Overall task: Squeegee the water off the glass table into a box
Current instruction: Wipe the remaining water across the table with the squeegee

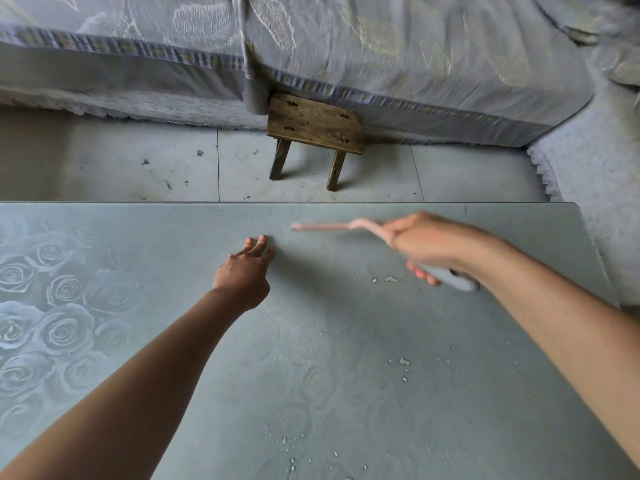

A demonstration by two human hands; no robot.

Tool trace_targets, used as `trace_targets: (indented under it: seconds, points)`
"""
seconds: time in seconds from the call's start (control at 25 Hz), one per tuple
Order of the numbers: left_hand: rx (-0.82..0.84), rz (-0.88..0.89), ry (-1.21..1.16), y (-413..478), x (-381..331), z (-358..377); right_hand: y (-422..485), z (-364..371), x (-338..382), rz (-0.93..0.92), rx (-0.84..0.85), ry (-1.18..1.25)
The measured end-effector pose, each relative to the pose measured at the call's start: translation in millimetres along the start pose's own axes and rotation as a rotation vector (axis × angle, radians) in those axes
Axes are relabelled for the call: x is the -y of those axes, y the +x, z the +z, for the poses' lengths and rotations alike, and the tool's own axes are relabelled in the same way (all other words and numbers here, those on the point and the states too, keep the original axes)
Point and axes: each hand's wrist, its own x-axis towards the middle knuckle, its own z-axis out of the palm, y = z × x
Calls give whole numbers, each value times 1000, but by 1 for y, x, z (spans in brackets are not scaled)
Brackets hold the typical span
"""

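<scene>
The glass table (173,258) with a rose pattern fills the lower half of the view. Small water drops (391,279) lie scattered on its right and near part. My right hand (420,245) grips a squeegee by its grey handle (457,280). Its pink blade (325,226) points left just inside the table's far edge and looks blurred. My left hand (246,268) rests on the glass near the middle, fingers stretched forward, holding nothing. No box is in view.
Beyond the table's far edge lies a tiled floor (138,168) with a small wooden stool (313,128). A sofa with a grey-blue cover (381,46) runs behind it. A white fringed rug (588,188) lies at the right.
</scene>
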Motion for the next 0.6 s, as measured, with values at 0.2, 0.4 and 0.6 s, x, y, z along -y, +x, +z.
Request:
trace_targets:
  seconds: [0.2,0.4,0.6]
  points:
    - [3,-15,44,1,-1,2,16,7,-10,23,-57,-9]
    - [30,-22,124,4,-5,-2,4,8,-23,-34,-63,82]
    - [23,-32,174,4,-8,1,41,-11,-7,-13,-152,107]
